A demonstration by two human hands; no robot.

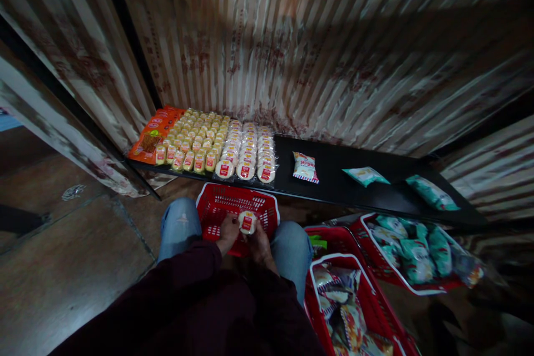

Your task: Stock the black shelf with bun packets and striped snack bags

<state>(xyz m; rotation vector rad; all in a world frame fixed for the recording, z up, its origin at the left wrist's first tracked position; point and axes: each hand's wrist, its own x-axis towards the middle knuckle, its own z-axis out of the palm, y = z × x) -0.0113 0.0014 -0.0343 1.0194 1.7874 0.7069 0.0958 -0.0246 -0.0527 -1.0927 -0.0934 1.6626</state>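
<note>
A round, pale wrapped cake [247,223] with a red and yellow label is held between my two hands, above a red basket [201,200] between my knees. My left hand [228,232] pinches its left edge, and my right hand [260,242] grips its right side. Beyond the basket, rows of similar round cakes [245,169] stand on a black shelf [334,169]. Left of them are rows of small yellow wrapped cakes [188,161] and an orange bag [155,133]. The basket's visible inside shows no other item.
On the shelf's right part lie a white-and-red packet [305,167] and green packets [431,191]. At the lower right, one red basket [311,283] holds several snack packets and another [425,291] holds green bags. A striped plastic sheet [258,39] hangs behind the shelf.
</note>
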